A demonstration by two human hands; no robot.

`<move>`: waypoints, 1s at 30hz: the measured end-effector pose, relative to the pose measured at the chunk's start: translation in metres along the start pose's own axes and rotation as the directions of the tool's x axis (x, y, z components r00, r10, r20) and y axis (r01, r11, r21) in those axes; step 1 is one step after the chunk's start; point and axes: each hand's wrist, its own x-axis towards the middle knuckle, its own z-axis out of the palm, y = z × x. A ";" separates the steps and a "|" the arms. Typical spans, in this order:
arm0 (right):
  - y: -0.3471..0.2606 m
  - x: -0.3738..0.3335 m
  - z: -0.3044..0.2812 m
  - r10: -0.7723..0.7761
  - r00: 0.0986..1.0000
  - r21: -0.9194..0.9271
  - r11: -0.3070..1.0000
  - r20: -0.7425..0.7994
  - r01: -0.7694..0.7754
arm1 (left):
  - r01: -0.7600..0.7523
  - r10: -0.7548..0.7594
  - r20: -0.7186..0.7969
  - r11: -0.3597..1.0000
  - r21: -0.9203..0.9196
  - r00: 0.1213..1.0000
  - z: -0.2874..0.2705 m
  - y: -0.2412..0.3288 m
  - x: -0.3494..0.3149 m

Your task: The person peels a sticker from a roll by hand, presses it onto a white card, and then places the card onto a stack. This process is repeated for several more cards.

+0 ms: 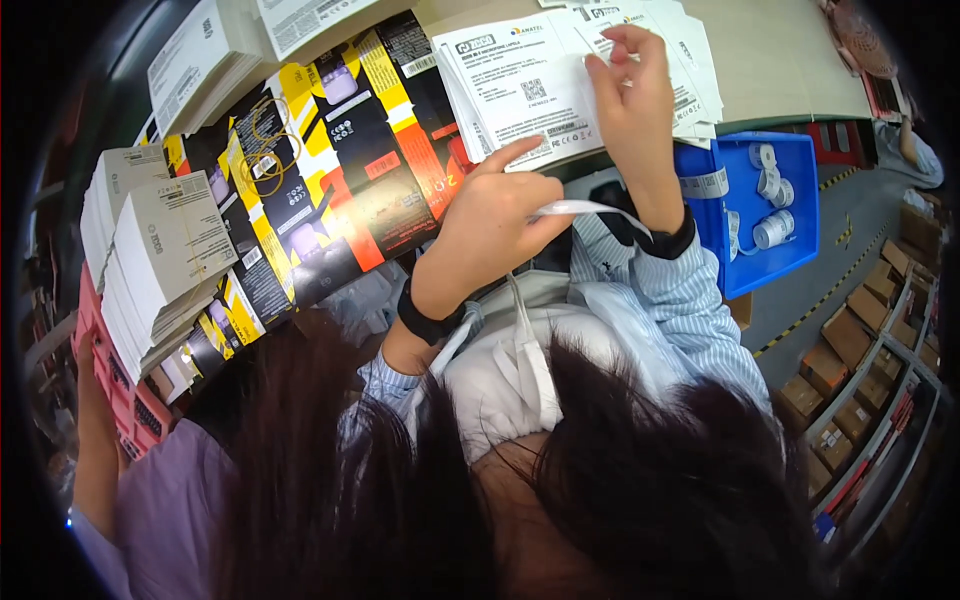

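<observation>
A stack of white printed sheets [500, 75] lies on the table in front of me. My left hand [495, 225] rests at its near edge, index finger stretched onto the top sheet and the other fingers curled. From these curled fingers a thin white strip [575, 207] like label backing runs across to my right wrist. My right hand [640, 105] hovers over the right part of the sheets, thumb and index finger bent and apart, with nothing visible between them. More printed sheets [690, 60] lie fanned out beneath and beyond it. Both wrists wear black bands.
A blue bin [800, 225] with several white label rolls [773, 230] stands to the right. On the left, stacks of printed cards [170, 235] sit on black-yellow printed packaging sheets [370, 160] with rubber bands [270, 150]. Another person's arm [95, 440] is beside a pink crate [115, 385]. Shelves hold cartons [845, 335].
</observation>
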 end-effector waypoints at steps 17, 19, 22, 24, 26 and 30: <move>-0.006 0.001 -0.078 -0.777 0.616 -0.063 0.614 0.129 0.787 | 0.013 -0.061 -0.119 0.930 -0.366 0.991 -0.061 0.041 -0.019; 0.008 0.010 -0.085 -0.738 0.648 -0.156 0.629 0.188 0.762 | -0.018 -0.039 -0.182 0.953 -0.302 0.982 -0.051 0.044 -0.005; 0.045 0.019 -0.084 -0.534 0.746 -0.337 0.671 0.398 0.660 | -0.155 0.161 -0.229 0.987 0.042 0.960 -0.031 0.049 0.019; 0.069 0.001 -0.086 -0.427 0.739 -0.273 0.737 0.521 0.618 | -0.131 0.146 -0.011 0.920 0.370 0.989 -0.005 0.039 0.034; 0.100 -0.001 -0.094 -0.513 0.768 -0.076 0.811 0.382 0.580 | -0.103 0.018 0.178 0.872 0.478 0.984 0.010 0.046 0.053; 0.197 0.024 -0.111 0.333 0.899 0.400 0.811 0.284 -0.426 | -0.053 0.032 0.052 0.875 0.482 0.998 0.050 0.029 0.079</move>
